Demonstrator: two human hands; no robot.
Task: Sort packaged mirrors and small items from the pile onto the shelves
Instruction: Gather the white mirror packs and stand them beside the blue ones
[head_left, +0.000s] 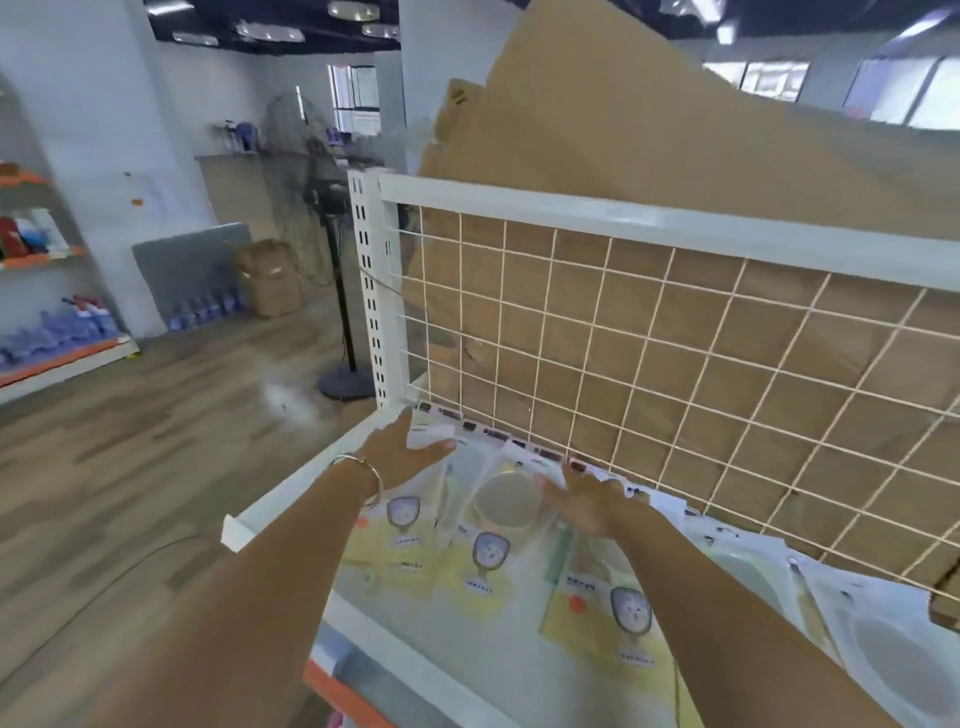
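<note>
Since big brown cardboard sheets (649, 130) are leaned behind the white wire-grid back panel (675, 338), nothing gets lost out back. On the white metal shelf (291, 488), clear-bagged yellow-card mirror packs (488, 556) are laid overlapped. The left hand (410, 452) and right hand (587, 501) are rested flat and open on the packs, nothing gripped. Slick plastic, so the stack could easily get shoved off the front edge.

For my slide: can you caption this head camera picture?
Left hand and right hand, both open, rest on packaged mirrors on a white shelf before a wire grid.
</note>
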